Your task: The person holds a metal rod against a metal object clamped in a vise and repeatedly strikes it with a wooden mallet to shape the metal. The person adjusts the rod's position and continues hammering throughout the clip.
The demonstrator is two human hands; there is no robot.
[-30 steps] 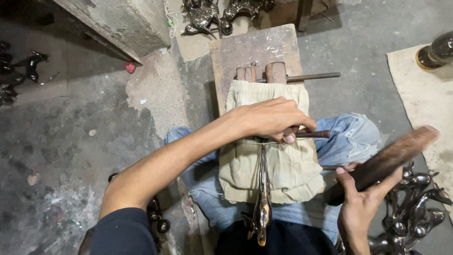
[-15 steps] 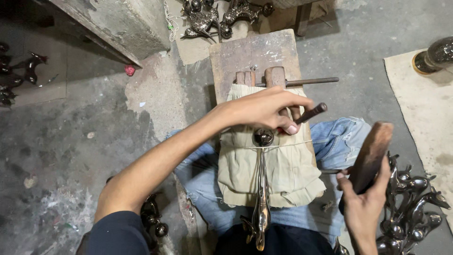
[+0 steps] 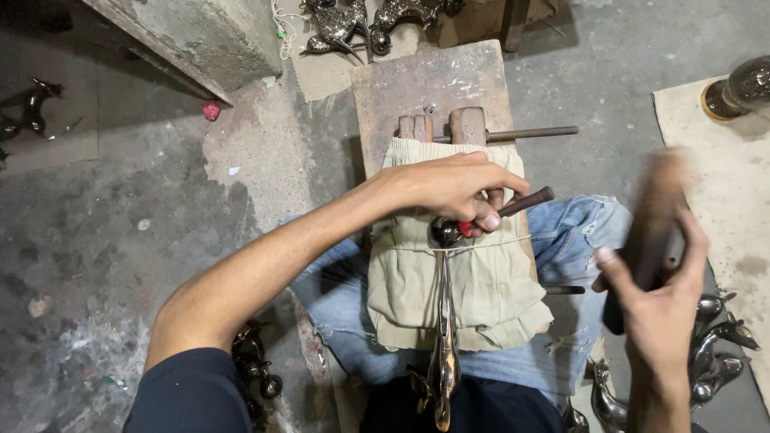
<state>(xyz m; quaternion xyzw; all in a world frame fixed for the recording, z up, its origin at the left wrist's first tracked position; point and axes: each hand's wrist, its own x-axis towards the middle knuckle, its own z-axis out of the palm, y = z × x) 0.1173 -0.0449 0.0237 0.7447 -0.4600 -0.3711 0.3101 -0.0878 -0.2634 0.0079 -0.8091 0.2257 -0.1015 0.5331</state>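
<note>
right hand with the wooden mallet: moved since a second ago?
Yes. The right hand has swung the wooden mallet from lying slanted to upright, beside the cloth-covered wooden block.

Beige cloth (image 3: pixel 465 297), shiny silver metal piece (image 3: pixel 443 321), blue jeans (image 3: pixel 577 232), brown wooden block (image 3: pixel 433 84), grey floor (image 3: pixel 120 200).

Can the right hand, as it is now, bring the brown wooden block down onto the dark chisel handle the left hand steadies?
Probably yes. The right hand holds the brown wooden block raised beside the dark chisel handle, which sticks out past the left hand with nothing in between.
</note>
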